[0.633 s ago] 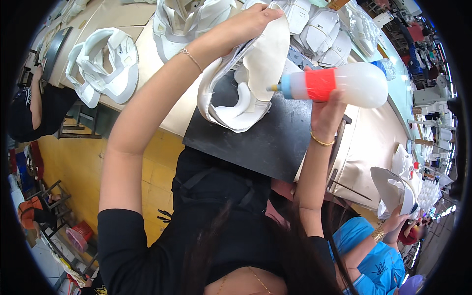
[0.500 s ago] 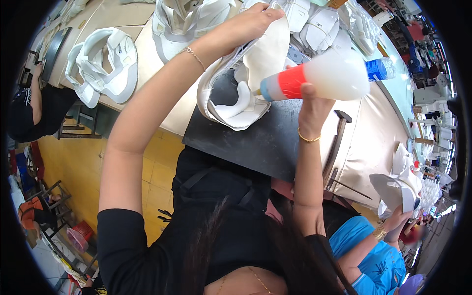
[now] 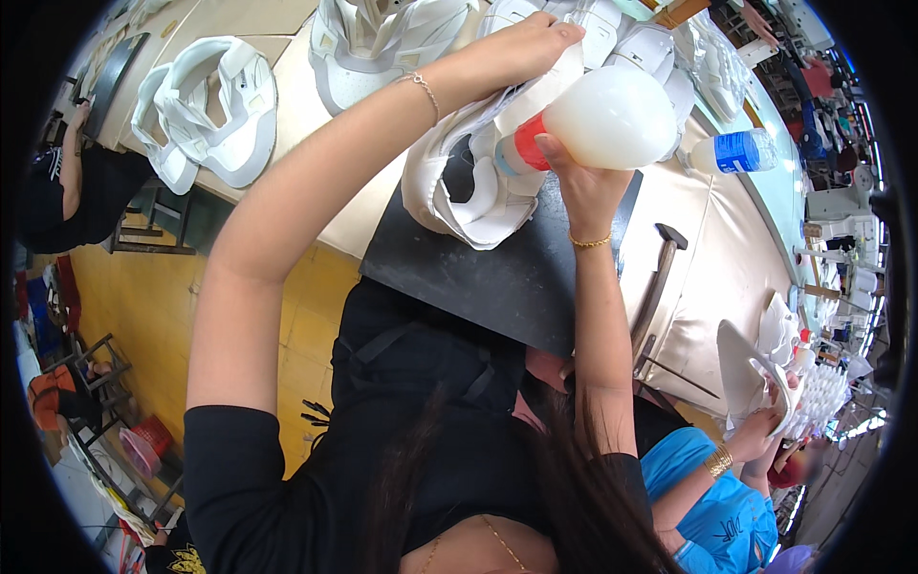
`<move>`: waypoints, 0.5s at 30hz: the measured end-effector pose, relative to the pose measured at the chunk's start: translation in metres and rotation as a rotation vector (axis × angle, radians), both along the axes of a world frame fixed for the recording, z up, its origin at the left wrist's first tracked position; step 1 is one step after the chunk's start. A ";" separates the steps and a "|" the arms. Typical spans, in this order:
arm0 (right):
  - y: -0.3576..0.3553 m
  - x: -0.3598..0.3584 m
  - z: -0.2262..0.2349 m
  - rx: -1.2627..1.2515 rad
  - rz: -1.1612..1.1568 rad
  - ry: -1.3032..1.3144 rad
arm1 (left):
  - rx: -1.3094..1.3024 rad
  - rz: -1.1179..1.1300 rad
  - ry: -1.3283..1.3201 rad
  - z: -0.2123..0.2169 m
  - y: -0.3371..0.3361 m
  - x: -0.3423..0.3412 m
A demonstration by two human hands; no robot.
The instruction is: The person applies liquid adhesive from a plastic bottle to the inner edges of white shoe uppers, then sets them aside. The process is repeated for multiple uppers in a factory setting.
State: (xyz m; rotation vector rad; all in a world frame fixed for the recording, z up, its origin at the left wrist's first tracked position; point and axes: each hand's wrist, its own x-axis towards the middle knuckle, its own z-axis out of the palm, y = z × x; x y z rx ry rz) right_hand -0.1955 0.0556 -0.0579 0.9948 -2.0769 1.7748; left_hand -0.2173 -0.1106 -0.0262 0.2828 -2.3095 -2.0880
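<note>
I see the big black mat in the middle of the pale table. On it my left hand holds up a white shoe upper, fingers closed over its top edge at twelve o'clock. It looks soft and floppy, so I think the edge is the best place to hold. My right hand wraps tight around a squeeze bottle, which looks light and squishy. Its red cap points into the shoe. A hammer lies at three o'clock, near my wrist. More open room is at nine o'clock.
</note>
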 end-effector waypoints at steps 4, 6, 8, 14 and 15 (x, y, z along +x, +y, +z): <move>0.000 -0.004 0.003 0.063 -0.018 0.084 | 0.004 -0.015 -0.004 0.004 0.003 -0.004; -0.002 -0.003 0.002 0.065 -0.013 0.096 | -0.056 -0.039 0.073 0.000 -0.002 -0.004; -0.005 -0.001 0.004 0.053 0.005 0.080 | -0.169 -0.086 0.227 -0.012 -0.011 -0.011; -0.006 0.000 0.005 0.105 -0.007 0.091 | -0.179 -0.129 0.305 -0.016 -0.014 -0.012; -0.003 -0.001 0.004 0.107 -0.014 0.088 | -0.177 -0.149 0.286 -0.004 -0.010 -0.005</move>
